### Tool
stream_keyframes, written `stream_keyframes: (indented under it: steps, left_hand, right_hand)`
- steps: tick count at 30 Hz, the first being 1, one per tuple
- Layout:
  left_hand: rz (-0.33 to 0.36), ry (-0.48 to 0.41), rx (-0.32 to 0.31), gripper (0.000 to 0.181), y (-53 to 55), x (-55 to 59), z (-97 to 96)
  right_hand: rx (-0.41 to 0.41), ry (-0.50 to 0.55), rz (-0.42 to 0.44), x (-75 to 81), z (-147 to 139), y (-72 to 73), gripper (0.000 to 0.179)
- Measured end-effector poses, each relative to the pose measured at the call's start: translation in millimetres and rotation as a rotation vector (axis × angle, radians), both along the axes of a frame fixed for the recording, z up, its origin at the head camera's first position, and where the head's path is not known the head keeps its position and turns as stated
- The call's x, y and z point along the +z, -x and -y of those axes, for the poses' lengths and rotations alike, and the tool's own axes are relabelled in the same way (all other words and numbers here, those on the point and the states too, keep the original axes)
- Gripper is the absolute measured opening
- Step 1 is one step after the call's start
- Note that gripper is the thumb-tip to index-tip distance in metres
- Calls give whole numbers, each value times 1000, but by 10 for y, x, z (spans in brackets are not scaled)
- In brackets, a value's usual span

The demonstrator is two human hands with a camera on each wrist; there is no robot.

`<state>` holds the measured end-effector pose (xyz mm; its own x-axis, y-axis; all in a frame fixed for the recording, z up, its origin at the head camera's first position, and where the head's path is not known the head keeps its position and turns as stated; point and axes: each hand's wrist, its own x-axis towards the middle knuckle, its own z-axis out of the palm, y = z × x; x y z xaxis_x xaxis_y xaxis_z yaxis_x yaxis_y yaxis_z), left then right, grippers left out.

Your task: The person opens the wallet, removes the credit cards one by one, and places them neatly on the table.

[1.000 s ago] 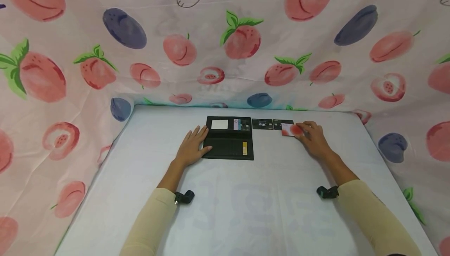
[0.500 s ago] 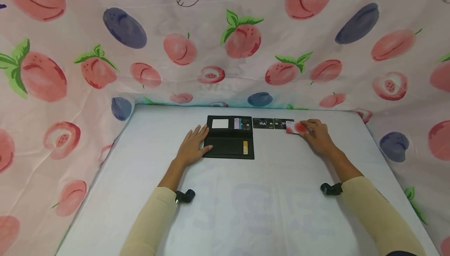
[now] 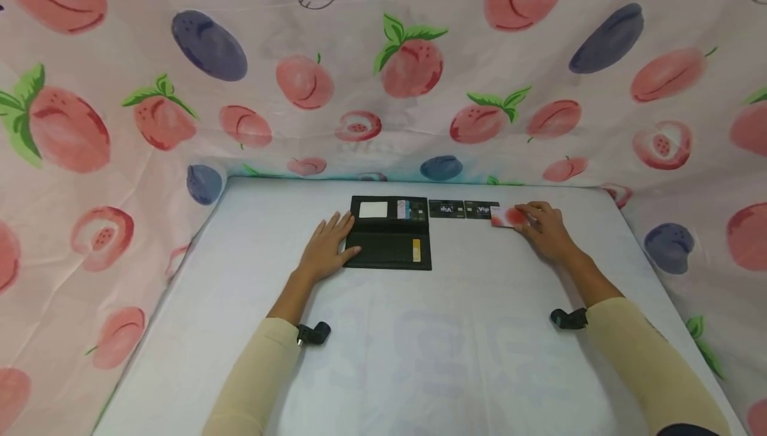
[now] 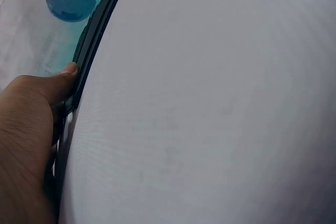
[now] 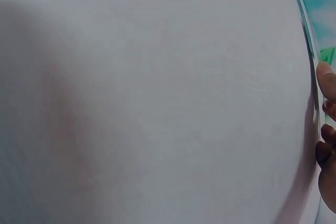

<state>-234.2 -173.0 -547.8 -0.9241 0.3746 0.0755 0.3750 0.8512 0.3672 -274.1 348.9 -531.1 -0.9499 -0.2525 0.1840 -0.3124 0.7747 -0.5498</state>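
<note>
An open black wallet [image 3: 389, 249] lies flat on the white table, with a white window, cards in its upper slots and a yellow-edged card [image 3: 416, 250] in the lower half. My left hand [image 3: 323, 247] rests spread along its left edge, the thumb on the lower panel. In the left wrist view the thumb touches the wallet's edge [image 4: 94, 35]. Right of the wallet lie two black VIP cards [image 3: 446, 209] in a row. My right hand [image 3: 544, 228] pinches a white-and-red card [image 3: 503, 217], which overlaps the right end of the second black card [image 3: 478, 210].
The white-covered table [image 3: 407, 336] reaches back to a wall of peach-printed cloth [image 3: 359, 56], which also hangs at both sides. A small black wrist camera [image 3: 314, 333] sits at the left cuff, another black wrist camera [image 3: 569, 319] at the right.
My right hand has slid the white-and-red card to the right, uncovering more of the second black card. The left hand and the wallet have stayed in place.
</note>
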Motion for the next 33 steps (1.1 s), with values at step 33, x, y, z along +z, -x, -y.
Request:
stream_keyframes:
  steps: [33]
  left_hand:
    - [-2, 8, 4, 81, 11, -20, 6]
  right_hand:
    - [-69, -43, 52, -33, -204, 129, 44]
